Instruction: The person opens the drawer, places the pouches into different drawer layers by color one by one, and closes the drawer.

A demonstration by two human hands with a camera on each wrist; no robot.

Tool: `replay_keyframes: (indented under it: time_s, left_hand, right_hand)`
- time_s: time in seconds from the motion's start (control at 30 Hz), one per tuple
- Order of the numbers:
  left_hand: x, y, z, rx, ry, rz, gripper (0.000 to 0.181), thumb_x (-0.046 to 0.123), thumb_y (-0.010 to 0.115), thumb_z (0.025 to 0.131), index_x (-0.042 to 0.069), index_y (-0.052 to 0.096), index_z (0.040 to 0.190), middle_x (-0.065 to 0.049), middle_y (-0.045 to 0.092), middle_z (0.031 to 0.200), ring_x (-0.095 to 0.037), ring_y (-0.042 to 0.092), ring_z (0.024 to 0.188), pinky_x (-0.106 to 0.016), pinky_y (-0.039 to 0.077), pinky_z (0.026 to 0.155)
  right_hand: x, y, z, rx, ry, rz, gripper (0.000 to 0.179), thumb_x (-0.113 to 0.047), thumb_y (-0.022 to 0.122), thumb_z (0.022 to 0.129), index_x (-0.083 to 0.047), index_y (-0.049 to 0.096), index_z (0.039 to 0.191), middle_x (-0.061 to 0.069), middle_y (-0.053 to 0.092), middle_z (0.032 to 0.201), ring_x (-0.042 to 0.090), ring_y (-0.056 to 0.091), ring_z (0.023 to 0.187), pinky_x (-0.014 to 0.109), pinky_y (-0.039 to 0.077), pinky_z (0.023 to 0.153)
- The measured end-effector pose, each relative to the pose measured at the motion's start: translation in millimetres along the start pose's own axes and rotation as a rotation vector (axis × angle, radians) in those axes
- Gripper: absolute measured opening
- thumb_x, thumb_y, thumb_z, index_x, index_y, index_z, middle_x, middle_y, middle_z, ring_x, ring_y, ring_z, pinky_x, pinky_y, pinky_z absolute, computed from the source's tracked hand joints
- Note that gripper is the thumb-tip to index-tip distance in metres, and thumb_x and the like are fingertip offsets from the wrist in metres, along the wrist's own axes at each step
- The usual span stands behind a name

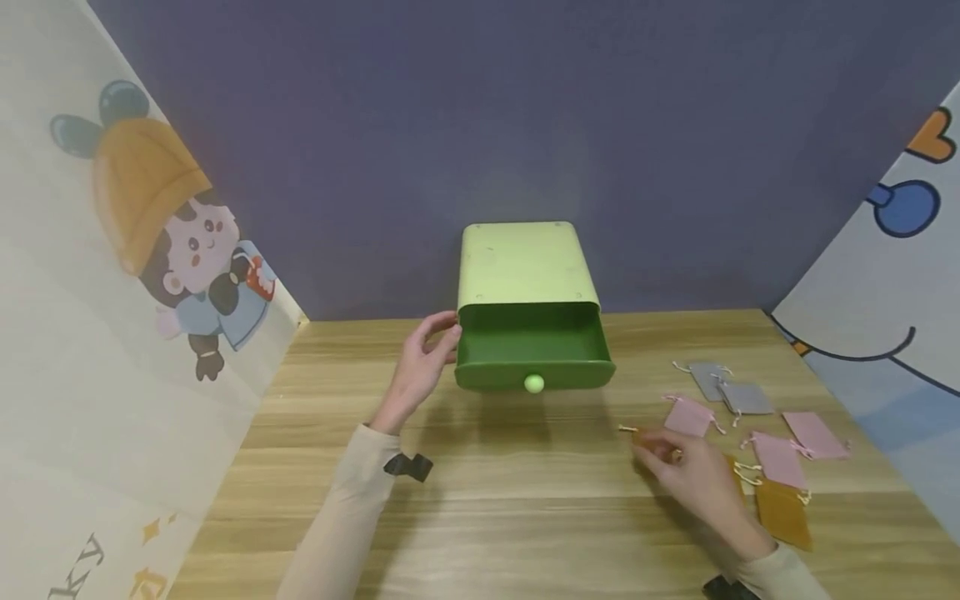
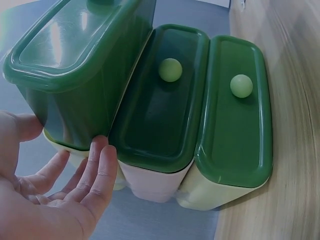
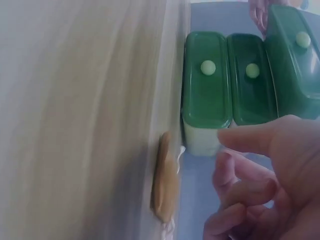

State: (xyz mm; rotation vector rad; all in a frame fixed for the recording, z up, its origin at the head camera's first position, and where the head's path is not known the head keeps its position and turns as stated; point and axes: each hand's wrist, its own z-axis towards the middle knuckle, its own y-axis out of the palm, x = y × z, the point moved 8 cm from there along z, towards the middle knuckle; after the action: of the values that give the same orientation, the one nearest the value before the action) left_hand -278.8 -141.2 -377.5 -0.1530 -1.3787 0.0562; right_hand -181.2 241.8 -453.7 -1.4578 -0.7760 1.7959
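Observation:
A light-green cabinet stands against the back wall with its top drawer pulled out. My left hand is at the cabinet's left side, thumb against the drawer's side wall and relaxed fingers near the cabinet's edge in the left wrist view. Over the table to the right hovers my right hand, fingers loosely bent and nothing between them. Below its fingertips lies an orange-brown drawstring pouch with pale cords, partly hidden by the hand in the head view.
Two lower drawers, the middle one and the bottom one, are closed. Right of my right hand lie grey pouches, pink pouches and more orange-brown pouches. Printed panels flank the wooden table.

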Motion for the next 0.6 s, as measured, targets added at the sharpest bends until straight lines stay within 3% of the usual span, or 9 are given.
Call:
replay_keyframes:
  time_s: [0.13, 0.4, 0.6]
  left_hand:
    - [-2.1, 3.3, 1.2, -0.001, -0.004, -0.005, 0.047, 0.025, 0.059, 0.111, 0.003, 0.052, 0.152, -0.019, 0.055, 0.154, -0.043, 0.067, 0.125, -0.041, 0.065, 0.100]
    - [-0.3, 2.6, 0.6, 0.009, -0.009, -0.001, 0.047, 0.024, 0.060, 0.111, 0.002, 0.053, 0.152, -0.020, 0.056, 0.154, -0.044, 0.066, 0.126, -0.043, 0.064, 0.100]
    - [-1.0, 1.7, 1.4, 0.013, -0.006, 0.005, 0.046, 0.024, 0.060, 0.111, 0.002, 0.053, 0.151, -0.020, 0.056, 0.154, -0.044, 0.066, 0.126, -0.045, 0.064, 0.101]
  right_hand:
    - [9, 0, -3.1, -0.063, 0.020, -0.014, 0.018, -0.024, 0.087, 0.089, -0.013, 0.082, 0.103, -0.003, 0.073, 0.080, 0.008, 0.060, 0.070, 0.021, 0.048, 0.056]
    - [19, 6, -4.7, -0.104, -0.009, -0.034, 0.024, -0.023, 0.089, 0.087, -0.010, 0.082, 0.106, -0.007, 0.068, 0.076, 0.003, 0.052, 0.063, 0.020, 0.044, 0.055]
    - [27, 11, -3.7, -0.177, 0.035, -0.042, 0.023, -0.027, 0.089, 0.087, -0.011, 0.082, 0.101, -0.008, 0.070, 0.078, 0.004, 0.056, 0.068, 0.022, 0.045, 0.057]
